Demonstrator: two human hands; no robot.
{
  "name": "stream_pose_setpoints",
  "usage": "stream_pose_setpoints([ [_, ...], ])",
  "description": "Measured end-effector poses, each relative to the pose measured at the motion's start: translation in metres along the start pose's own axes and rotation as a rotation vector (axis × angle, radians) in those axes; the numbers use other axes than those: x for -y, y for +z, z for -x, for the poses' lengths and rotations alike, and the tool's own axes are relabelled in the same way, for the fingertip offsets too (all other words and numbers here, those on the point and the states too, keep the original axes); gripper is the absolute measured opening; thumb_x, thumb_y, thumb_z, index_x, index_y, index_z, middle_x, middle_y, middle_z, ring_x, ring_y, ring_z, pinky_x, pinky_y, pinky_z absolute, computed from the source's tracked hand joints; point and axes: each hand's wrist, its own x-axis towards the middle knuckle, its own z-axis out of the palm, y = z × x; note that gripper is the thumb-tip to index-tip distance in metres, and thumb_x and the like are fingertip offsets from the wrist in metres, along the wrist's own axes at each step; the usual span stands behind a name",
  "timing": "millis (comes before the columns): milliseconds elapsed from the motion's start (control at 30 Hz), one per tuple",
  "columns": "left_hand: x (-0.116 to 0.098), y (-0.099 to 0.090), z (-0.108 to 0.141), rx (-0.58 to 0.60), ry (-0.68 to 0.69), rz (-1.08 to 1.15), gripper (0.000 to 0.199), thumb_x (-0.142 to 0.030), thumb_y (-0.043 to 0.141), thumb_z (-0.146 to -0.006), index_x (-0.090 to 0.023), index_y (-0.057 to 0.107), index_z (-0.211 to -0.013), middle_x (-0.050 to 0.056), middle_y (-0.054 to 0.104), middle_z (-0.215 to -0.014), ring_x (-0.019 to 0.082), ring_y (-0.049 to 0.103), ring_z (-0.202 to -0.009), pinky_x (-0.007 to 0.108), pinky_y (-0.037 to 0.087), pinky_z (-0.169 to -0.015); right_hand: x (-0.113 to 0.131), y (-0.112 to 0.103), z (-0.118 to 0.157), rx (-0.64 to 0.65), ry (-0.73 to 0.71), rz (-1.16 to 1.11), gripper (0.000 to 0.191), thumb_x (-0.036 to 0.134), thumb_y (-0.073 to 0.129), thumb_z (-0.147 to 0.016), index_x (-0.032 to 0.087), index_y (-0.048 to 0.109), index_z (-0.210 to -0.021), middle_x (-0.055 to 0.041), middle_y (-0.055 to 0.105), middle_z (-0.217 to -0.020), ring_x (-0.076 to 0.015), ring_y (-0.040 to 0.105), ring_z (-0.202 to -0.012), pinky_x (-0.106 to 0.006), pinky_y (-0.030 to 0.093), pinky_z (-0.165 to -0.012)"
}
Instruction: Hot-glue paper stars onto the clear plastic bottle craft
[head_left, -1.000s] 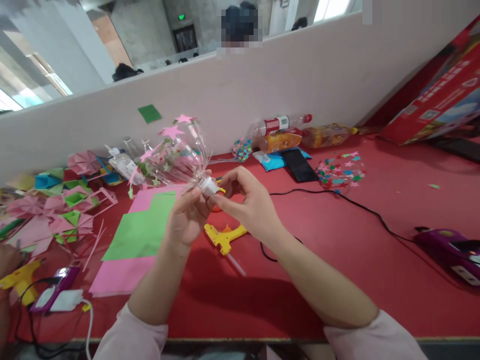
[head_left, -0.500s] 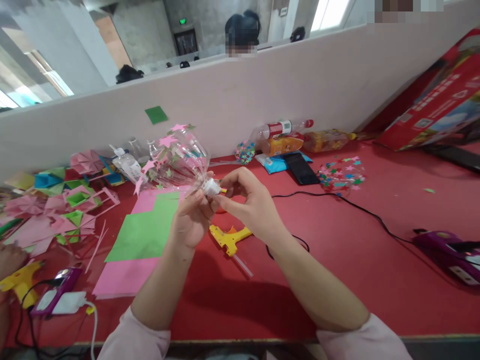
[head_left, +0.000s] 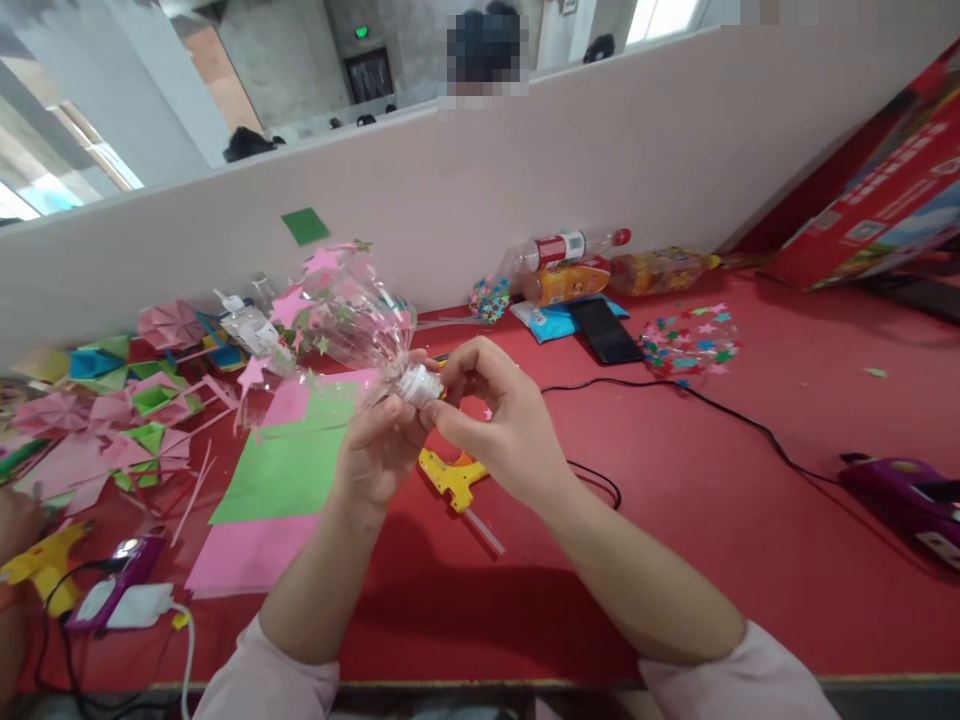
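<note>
A clear plastic bottle piece, cut into thin strips with pink and green paper stars on them, fans out to the upper left. White wrapping surrounds its narrow end. My left hand is closed round that end from below. The fingertips of my right hand pinch the right side of the white wrapping. Beneath my hands lies a yellow glue gun on the red table, a clear glue stick poking out of it. Green sheets rest on pink sheets to the left.
Pink and green paper flowers crowd the far left, near another person's hand and a second glue gun. Plastic bottles, a phone and a star-covered piece stand behind. A cable leads to a purple power strip.
The starred bottle piece has tilted and its strips have spread lower on the left. Both hands keep hold of its wrapped end, with small finger shifts. The camera view has moved slightly.
</note>
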Motion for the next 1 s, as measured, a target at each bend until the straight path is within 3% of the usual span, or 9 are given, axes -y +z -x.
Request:
stream_pose_setpoints([
  [267,0.000,0.002,0.003,0.000,-0.008,0.012,0.039,-0.034,0.081,-0.061,-0.024,0.070,-0.098,0.000,0.069,-0.098,0.010,0.065,-0.082,0.017,0.053,-0.071,0.001,0.003,0.004,-0.052,-0.015,-0.017,0.015,0.012,0.059,-0.067,0.021,0.047,-0.070,0.0042,0.049,-0.075,-0.0099,0.047,-0.068,-0.027,0.042,-0.065],
  [467,0.002,0.001,0.003,0.024,0.081,-0.047,0.037,-0.037,0.080,-0.062,-0.027,0.070,-0.097,0.000,0.068,-0.098,0.013,0.064,-0.087,0.023,0.053,-0.080,0.002,0.003,0.004,-0.024,0.101,-0.132,0.014,0.015,0.061,-0.065,0.021,0.049,-0.071,0.0051,0.051,-0.071,-0.0085,0.047,-0.063,-0.024,0.039,-0.059],
  [1000,0.005,-0.003,-0.004,0.041,0.154,-0.048,0.033,-0.037,0.080,-0.062,-0.025,0.070,-0.091,-0.001,0.065,-0.095,0.011,0.060,-0.083,0.021,0.049,-0.076,-0.008,0.004,-0.002,0.023,0.177,-0.308,0.014,0.018,0.064,-0.065,0.020,0.053,-0.073,0.0052,0.055,-0.069,-0.0074,0.050,-0.062,-0.022,0.041,-0.057],
])
